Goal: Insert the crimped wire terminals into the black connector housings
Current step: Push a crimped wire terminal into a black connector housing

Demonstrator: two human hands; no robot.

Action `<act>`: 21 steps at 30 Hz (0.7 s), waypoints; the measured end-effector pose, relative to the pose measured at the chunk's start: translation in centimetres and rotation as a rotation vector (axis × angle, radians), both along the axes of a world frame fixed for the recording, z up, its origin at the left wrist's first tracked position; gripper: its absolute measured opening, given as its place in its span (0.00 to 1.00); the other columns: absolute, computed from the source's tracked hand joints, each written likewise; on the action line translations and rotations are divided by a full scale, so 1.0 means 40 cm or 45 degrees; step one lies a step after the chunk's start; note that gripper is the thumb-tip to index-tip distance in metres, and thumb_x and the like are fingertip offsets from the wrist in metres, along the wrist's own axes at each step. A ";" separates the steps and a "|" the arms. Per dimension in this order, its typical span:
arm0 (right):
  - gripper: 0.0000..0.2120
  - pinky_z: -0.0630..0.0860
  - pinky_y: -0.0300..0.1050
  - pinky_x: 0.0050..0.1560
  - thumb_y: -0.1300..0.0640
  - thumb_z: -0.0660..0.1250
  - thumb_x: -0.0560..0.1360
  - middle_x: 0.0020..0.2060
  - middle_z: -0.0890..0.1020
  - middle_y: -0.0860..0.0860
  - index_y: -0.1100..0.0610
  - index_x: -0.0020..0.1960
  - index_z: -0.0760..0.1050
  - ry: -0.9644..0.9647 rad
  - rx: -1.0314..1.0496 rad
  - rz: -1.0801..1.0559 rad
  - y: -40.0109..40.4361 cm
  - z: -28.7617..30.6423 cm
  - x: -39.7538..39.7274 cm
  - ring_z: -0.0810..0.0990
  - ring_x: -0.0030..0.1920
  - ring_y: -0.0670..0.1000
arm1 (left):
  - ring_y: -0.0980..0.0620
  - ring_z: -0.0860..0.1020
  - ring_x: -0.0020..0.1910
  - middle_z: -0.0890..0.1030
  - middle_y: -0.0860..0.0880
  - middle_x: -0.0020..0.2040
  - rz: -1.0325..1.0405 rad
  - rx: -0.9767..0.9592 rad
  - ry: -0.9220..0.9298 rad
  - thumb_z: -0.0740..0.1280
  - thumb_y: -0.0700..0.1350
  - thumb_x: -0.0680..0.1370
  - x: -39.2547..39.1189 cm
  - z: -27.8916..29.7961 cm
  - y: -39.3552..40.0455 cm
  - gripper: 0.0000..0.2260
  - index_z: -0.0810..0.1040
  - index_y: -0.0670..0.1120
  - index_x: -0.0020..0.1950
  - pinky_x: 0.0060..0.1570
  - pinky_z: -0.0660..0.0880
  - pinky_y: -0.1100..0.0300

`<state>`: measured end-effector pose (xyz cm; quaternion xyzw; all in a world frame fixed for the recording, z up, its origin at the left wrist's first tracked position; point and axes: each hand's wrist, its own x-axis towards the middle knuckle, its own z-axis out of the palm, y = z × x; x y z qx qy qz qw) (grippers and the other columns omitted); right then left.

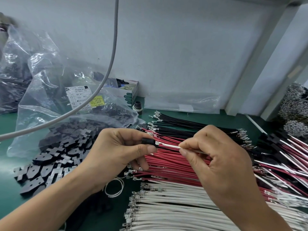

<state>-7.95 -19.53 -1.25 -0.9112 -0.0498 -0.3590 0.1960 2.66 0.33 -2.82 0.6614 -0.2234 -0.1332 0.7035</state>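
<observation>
We pinch the small black plastic connector housing [147, 141] in our left hand [120, 147], steadying it above the red wires, while our right hand [215, 152] pinches 1 thin white wire [171, 146], its crimped metal terminal [157, 143] at the housing's mouth.

Even, bright overhead light; soft shadows, glare on the plastic bags [50, 84] (far-left edge blurs), and wide-angle bending along the borders.

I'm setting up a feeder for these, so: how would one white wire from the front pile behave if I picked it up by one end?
Probably springy rather than limp: the white wire pinched by the right hand spans straight to the black housing in the left hand. Likely light. The white wires may snag on each other's metal terminals.
</observation>
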 end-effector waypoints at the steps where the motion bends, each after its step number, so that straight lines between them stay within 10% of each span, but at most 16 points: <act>1: 0.02 0.77 0.47 0.36 0.53 0.73 0.76 0.40 0.76 0.40 0.47 0.44 0.82 -0.004 -0.007 0.007 0.000 0.000 0.000 0.79 0.41 0.45 | 0.45 0.83 0.28 0.85 0.37 0.35 -0.002 0.001 0.000 0.79 0.43 0.64 0.000 0.000 0.000 0.12 0.89 0.44 0.46 0.27 0.79 0.61; 15: 0.02 0.76 0.44 0.33 0.56 0.76 0.72 0.39 0.77 0.42 0.51 0.43 0.83 -0.091 -0.159 -0.077 0.010 -0.009 0.002 0.77 0.39 0.46 | 0.45 0.83 0.28 0.85 0.38 0.34 -0.072 0.039 -0.012 0.79 0.44 0.64 -0.006 -0.001 0.001 0.13 0.88 0.44 0.47 0.29 0.80 0.60; 21: 0.08 0.73 0.32 0.40 0.61 0.78 0.71 0.39 0.79 0.42 0.48 0.41 0.83 0.088 0.385 0.078 0.017 -0.046 0.013 0.80 0.43 0.47 | 0.46 0.83 0.28 0.85 0.38 0.33 -0.077 0.065 -0.010 0.79 0.45 0.64 -0.007 0.000 0.005 0.13 0.88 0.43 0.47 0.30 0.80 0.60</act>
